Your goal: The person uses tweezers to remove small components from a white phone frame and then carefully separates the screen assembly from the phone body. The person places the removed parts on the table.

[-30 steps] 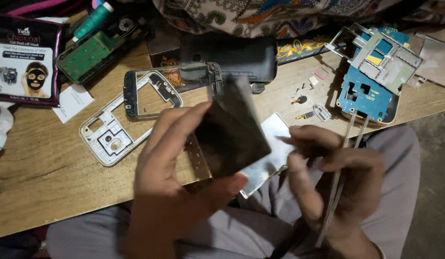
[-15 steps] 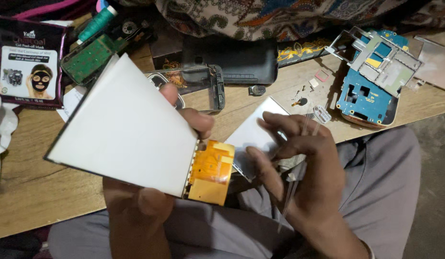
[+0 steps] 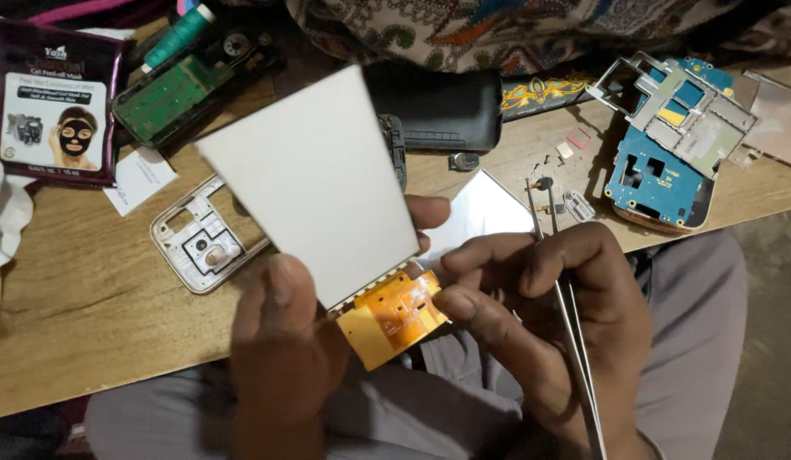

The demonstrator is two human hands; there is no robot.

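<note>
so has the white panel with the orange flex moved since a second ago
Yes. The white panel in the left hand was turned dark side up earlier; now its white face shows, covering more of the white phone frame.

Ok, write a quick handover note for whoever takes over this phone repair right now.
Left hand: holds the white screen panel up, orange flex strip at its lower end.
Right hand: grips tweezers, fingertips at the strip.
On the table: white phone frame, blue circuit board, shiny sheet.
Done: panel is out of the phone.
Left: panel and parts not yet refitted.
</note>
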